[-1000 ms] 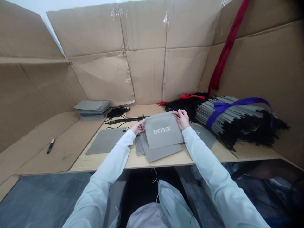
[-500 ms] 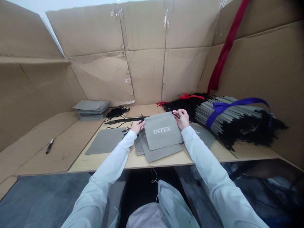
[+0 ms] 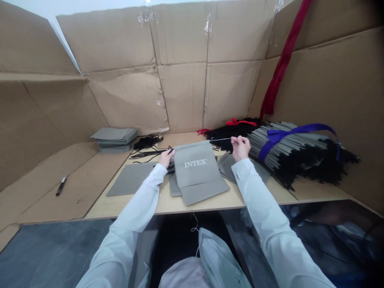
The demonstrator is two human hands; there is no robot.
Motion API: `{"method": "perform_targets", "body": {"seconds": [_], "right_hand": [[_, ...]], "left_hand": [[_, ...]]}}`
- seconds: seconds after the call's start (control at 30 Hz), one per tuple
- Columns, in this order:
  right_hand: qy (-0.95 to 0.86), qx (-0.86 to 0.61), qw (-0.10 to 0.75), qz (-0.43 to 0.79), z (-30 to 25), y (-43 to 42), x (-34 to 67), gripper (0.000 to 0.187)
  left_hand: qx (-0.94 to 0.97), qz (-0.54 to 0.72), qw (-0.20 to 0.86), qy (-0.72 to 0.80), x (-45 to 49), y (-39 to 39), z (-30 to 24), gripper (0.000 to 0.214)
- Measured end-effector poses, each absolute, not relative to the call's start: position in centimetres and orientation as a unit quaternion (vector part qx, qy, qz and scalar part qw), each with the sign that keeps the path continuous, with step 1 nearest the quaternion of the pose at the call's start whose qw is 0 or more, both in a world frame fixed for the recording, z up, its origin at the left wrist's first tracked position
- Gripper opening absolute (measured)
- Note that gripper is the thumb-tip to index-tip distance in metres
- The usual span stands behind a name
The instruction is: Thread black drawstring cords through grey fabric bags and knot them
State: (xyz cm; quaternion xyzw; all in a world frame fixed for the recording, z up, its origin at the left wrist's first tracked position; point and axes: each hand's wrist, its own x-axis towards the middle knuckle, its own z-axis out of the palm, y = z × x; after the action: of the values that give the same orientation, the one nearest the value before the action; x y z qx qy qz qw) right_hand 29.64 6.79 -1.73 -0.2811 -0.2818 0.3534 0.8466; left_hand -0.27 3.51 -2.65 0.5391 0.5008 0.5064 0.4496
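Observation:
A grey fabric pouch printed INTEX [image 3: 196, 164] lies on top of other grey pouches at the middle of the wooden table [image 3: 210, 202]. My left hand [image 3: 166, 158] pinches the pouch's top left corner where a black cord [image 3: 151, 153] enters. My right hand [image 3: 240, 147] is closed on a thin light rod or wire [image 3: 220, 139] that runs leftward to the pouch's top right edge; the hand is apart from the pouch, to its right.
Loose black cords [image 3: 147, 142] lie behind the pouch. A flat grey pouch [image 3: 129, 179] lies left, a small stack [image 3: 115, 138] at far left, a black marker [image 3: 60, 186] on cardboard. A blue-ribboned bundle of pouches [image 3: 295, 146] and a red-tied black cord bundle [image 3: 237, 129] sit right. Cardboard walls surround.
My right hand has moved right and away from the pouch's corner, drawing the thin rod out. My left hand shifted left along the top edge; the pouch slid slightly left.

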Motion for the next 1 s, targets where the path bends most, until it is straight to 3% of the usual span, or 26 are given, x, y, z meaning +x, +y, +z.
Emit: {"method": "perform_targets", "body": {"seconds": [0.23, 0.8, 1.0], "right_hand": [[-0.270, -0.294, 0.844, 0.358, -1.5, 6.7, 31.2, 0.014], [-0.167, -0.315, 0.878, 0.318, -2.1, 7.4, 32.2, 0.020], [-0.223, -0.375, 0.803, 0.407, -2.9, 7.4, 30.2, 0.014]], "left_hand": [[0.518, 0.525, 0.458, 0.496, -5.3, 4.1, -1.7, 0.027], [0.469, 0.575, 0.434, 0.510, -7.5, 4.9, -2.0, 0.034], [0.470, 0.599, 0.431, 0.484, -7.9, 4.9, -2.0, 0.039]]}}
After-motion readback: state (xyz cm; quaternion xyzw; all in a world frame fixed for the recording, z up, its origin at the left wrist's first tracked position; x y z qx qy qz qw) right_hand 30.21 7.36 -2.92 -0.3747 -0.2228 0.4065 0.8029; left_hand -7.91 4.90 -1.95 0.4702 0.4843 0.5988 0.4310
